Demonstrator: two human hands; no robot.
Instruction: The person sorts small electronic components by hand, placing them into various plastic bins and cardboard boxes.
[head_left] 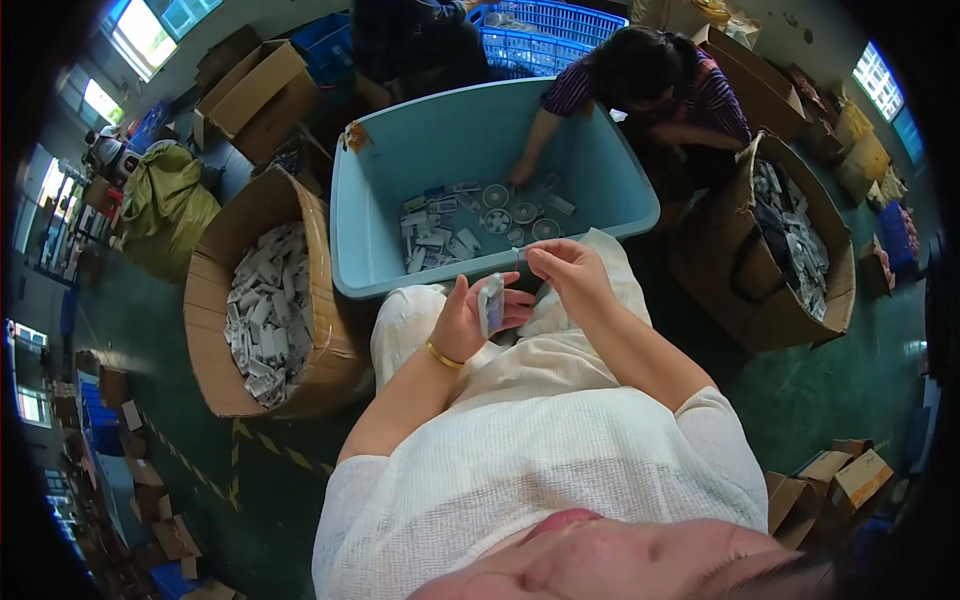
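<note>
In front of my lap, my left hand (472, 318) is closed around a small pale, partly see-through plastic piece (491, 303), held upright between thumb and fingers. My right hand (570, 268) is beside it, thumb and forefinger pinched on something thin and small that I cannot make out. Both hands are by the near rim of a large light-blue tub (352, 225). Inside the tub lie several white rectangular parts (437, 232) and round, fan-like parts (496, 221). Across from me, another person's hand (522, 172) reaches down among them.
A cardboard box (215, 330) full of white plastic parts (268, 312) stands to my left. Another box (735, 300), holding grey and clear parts (800, 245), is at my right. A person in a striped top (715, 85) leans over the far right rim. Blue crates (545, 25) stand behind.
</note>
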